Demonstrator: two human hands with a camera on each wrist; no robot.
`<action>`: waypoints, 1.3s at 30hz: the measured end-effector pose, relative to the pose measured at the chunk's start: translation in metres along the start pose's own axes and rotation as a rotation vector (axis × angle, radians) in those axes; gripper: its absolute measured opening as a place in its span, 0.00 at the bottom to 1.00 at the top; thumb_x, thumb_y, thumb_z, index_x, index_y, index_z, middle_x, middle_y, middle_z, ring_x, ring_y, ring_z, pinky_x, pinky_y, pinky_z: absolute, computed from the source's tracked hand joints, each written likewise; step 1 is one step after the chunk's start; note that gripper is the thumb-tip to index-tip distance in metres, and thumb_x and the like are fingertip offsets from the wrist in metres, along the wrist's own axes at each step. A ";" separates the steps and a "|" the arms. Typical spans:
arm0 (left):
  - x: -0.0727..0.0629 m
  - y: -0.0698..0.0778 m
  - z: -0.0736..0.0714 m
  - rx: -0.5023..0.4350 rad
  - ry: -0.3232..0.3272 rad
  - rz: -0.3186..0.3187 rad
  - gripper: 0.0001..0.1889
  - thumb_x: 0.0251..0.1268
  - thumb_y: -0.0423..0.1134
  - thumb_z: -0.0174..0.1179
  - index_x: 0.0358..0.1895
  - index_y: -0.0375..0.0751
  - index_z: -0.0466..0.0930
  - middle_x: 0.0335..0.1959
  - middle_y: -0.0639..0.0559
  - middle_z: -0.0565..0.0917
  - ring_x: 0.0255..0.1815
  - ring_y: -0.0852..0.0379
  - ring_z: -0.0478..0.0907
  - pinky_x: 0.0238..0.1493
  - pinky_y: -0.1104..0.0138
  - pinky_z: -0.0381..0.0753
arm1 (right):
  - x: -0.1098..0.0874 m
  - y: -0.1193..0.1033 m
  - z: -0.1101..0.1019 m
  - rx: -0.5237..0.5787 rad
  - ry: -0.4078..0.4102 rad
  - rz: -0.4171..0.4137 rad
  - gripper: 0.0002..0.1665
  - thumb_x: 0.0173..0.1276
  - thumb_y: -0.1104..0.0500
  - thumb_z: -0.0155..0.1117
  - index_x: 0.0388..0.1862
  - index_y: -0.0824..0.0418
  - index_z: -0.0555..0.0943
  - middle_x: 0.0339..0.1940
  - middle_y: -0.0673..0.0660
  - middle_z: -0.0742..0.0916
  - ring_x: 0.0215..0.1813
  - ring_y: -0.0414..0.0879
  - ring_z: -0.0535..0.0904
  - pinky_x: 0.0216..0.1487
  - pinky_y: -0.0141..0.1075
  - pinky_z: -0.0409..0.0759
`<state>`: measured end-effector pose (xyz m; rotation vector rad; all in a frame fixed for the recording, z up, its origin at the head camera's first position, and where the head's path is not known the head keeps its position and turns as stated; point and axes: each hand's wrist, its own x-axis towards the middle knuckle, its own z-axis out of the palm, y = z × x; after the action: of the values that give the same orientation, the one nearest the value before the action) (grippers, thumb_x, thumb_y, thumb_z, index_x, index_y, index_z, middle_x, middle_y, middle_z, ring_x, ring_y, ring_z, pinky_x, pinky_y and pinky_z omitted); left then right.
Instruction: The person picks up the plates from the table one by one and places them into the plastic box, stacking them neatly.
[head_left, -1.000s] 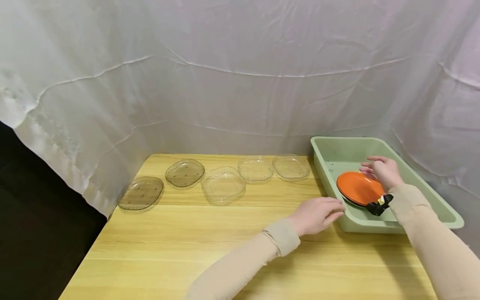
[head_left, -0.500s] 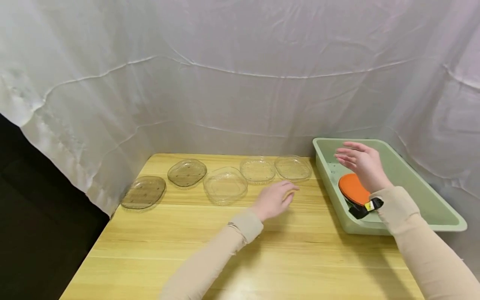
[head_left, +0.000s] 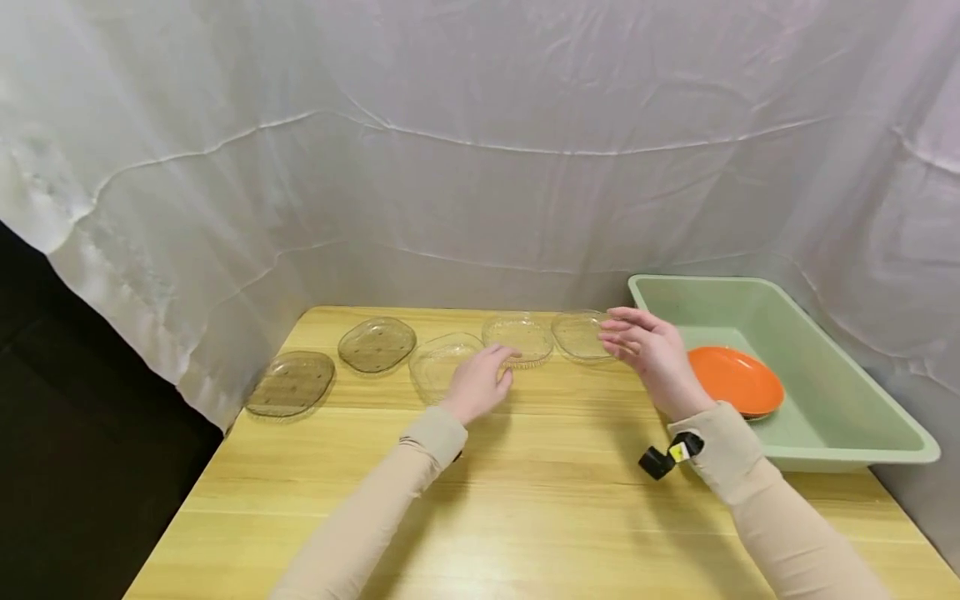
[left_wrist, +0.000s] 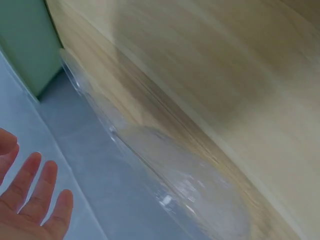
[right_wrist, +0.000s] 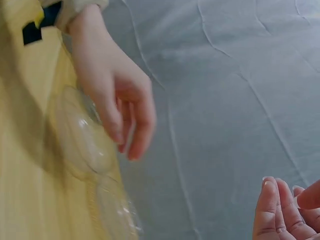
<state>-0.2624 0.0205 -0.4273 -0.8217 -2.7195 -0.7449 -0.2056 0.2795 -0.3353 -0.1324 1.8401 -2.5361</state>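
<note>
My left hand (head_left: 478, 385) hovers with relaxed fingers over the right side of a large clear plate (head_left: 437, 360), hiding part of it. Beyond its fingertips lies a second clear plate (head_left: 517, 333). The third clear plate (head_left: 579, 336) is to the right, its edge overlapped in the head view by the fingers of my right hand (head_left: 651, 357). That hand is raised and holds nothing, as does the left. Two brownish see-through plates, one farther back (head_left: 377, 344) and one at the left (head_left: 291, 383), sit on the table. An orange plate (head_left: 735, 379) lies in the green basin.
The pale green basin (head_left: 847, 375) stands at the table's right, with raised walls. A grey-white curtain (head_left: 480, 208) hangs close behind the plates. The wooden table (head_left: 525, 517) stretches out in front, its left edge dropping off beside black cloth (head_left: 82, 417).
My left hand has moved left from the basin's rim to the large clear plate. The right hand has come out of the basin, leftward, leaving the orange plate inside.
</note>
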 end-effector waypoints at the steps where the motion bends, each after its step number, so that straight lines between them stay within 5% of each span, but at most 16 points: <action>1: -0.001 -0.004 -0.002 -0.001 -0.001 -0.022 0.19 0.72 0.36 0.56 0.64 0.45 0.77 0.63 0.49 0.82 0.47 0.51 0.84 0.45 0.62 0.86 | 0.000 0.005 0.002 -0.014 0.003 0.018 0.17 0.78 0.70 0.47 0.47 0.54 0.82 0.38 0.48 0.91 0.43 0.41 0.88 0.49 0.29 0.87; 9: -0.011 -0.034 -0.014 -0.043 0.104 -0.204 0.20 0.69 0.36 0.57 0.63 0.43 0.78 0.64 0.45 0.81 0.24 0.54 0.76 0.30 0.62 0.80 | 0.003 0.048 0.011 -0.028 0.064 0.123 0.14 0.78 0.70 0.45 0.53 0.57 0.75 0.39 0.46 0.89 0.43 0.38 0.87 0.52 0.27 0.86; 12: -0.018 -0.045 -0.019 -0.075 0.142 -0.299 0.20 0.70 0.37 0.58 0.64 0.43 0.77 0.64 0.44 0.79 0.28 0.50 0.79 0.30 0.60 0.80 | 0.005 0.063 0.015 -0.010 0.084 0.171 0.16 0.78 0.70 0.44 0.58 0.60 0.73 0.39 0.47 0.88 0.43 0.38 0.86 0.52 0.26 0.86; 16: -0.027 -0.058 -0.026 -0.129 0.175 -0.437 0.22 0.70 0.40 0.59 0.66 0.43 0.75 0.64 0.42 0.78 0.51 0.43 0.81 0.45 0.54 0.84 | 0.010 0.081 0.022 0.017 0.100 0.239 0.22 0.76 0.71 0.43 0.67 0.65 0.68 0.41 0.49 0.87 0.44 0.39 0.86 0.53 0.26 0.85; 19: -0.033 -0.066 -0.029 -0.181 0.192 -0.525 0.24 0.70 0.42 0.59 0.67 0.42 0.72 0.63 0.40 0.77 0.58 0.39 0.79 0.53 0.49 0.83 | 0.014 0.092 0.027 0.011 0.110 0.260 0.26 0.76 0.71 0.44 0.71 0.67 0.64 0.44 0.51 0.86 0.45 0.40 0.85 0.54 0.27 0.85; 27: -0.044 -0.087 -0.027 -0.262 0.195 -0.672 0.30 0.69 0.45 0.60 0.69 0.35 0.67 0.57 0.36 0.78 0.55 0.39 0.77 0.58 0.48 0.79 | 0.023 0.105 0.038 -0.040 0.135 0.248 0.24 0.77 0.70 0.45 0.70 0.68 0.65 0.47 0.54 0.85 0.44 0.40 0.84 0.50 0.26 0.85; 39: -0.046 -0.094 -0.020 -0.276 0.141 -0.813 0.32 0.69 0.49 0.60 0.67 0.34 0.63 0.59 0.30 0.79 0.55 0.33 0.79 0.57 0.47 0.81 | 0.027 0.123 0.052 -0.009 0.118 0.330 0.30 0.77 0.69 0.46 0.77 0.69 0.60 0.59 0.63 0.81 0.48 0.42 0.84 0.53 0.27 0.85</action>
<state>-0.2771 -0.0788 -0.4636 0.3543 -2.8065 -1.2765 -0.2345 0.1907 -0.4342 0.3019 1.7385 -2.3508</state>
